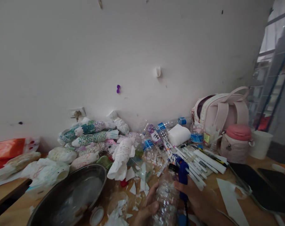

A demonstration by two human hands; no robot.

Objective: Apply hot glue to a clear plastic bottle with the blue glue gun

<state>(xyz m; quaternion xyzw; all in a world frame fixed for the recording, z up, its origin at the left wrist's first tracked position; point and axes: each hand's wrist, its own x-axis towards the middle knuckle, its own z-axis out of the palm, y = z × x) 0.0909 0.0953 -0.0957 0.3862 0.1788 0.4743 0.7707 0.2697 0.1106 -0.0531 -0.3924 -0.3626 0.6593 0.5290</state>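
Observation:
At the bottom middle my left hand (147, 205) grips a clear, crinkled plastic bottle (166, 197) from the left side. My right hand (199, 201) is on the bottle's right side and holds a blue glue gun (183, 174), its nozzle pointing up near the bottle's dark neck. White paper scraps (139, 183) lie on the wooden table just beyond the hands.
A metal bowl (69, 196) sits at the lower left. Paper-wrapped, painted bottles (92, 138) pile against the wall. Empty bottles, white markers (201, 163), a pink bag (221, 110), a pink flask (236, 141), a white cup (260, 144) and dark tablets (262, 185) fill the right.

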